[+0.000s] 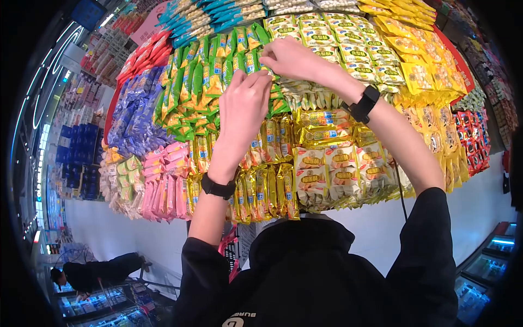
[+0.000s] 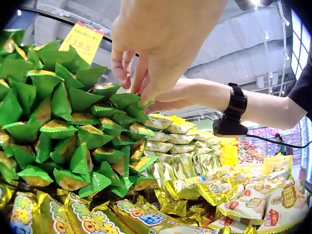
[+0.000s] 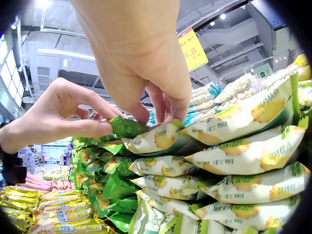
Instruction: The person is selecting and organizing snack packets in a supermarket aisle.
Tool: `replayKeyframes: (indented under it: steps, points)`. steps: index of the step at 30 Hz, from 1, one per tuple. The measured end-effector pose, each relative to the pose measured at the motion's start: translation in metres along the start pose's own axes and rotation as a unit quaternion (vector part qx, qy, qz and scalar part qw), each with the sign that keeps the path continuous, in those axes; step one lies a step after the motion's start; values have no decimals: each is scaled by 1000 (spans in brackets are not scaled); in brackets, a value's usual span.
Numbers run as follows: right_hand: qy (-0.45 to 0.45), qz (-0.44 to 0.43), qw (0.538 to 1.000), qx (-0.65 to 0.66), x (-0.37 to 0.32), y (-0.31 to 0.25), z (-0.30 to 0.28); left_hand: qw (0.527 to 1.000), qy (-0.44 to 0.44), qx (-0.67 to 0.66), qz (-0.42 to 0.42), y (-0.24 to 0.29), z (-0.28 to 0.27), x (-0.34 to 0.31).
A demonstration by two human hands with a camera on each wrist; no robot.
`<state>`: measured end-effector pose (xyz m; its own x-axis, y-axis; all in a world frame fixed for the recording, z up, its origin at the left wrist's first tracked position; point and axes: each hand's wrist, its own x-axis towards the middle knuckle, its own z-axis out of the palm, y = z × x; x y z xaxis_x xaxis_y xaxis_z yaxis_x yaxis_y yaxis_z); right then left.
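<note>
"Why was the display stand packed in blocks?"

"I'd guess so each colour told its kind. The white packets lay flat in layers, probably for steadiness, beside the green pile."

"And your hands?"

"Palms down, fingers curled, my left hand and right hand met where those blocks joined. My left thumb and fingers pinched a green packet atop the pile's edge, presumably because its end was easiest to catch. Whether my right fingers gripped anything, I couldn't tell; their tips were tucked out of sight."

"What did one view miss?"

"Only the head view gave the whole spread, but my hands hid that packet. The left wrist view showed 19.8 on the price card; the right wrist view lost the first digit, yet caught my left thumb tip against the wrapper."
</note>
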<state>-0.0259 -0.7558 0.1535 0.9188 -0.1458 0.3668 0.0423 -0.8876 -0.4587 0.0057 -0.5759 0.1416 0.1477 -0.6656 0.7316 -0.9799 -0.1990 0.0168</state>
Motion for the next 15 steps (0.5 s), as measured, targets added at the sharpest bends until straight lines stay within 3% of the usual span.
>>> replayKeyframes:
  steps: [5,9,15]
  points:
    - [41,-33,999,2,-1,8,7,999,-20,6,-25,8,0,-2]
    - [47,14,998,44,1,11,6,999,-10,29,-19,13,-12,-12]
    - [115,-75,990,44,-41,-15,-15,997,-12,33,-68,30,-60,-57]
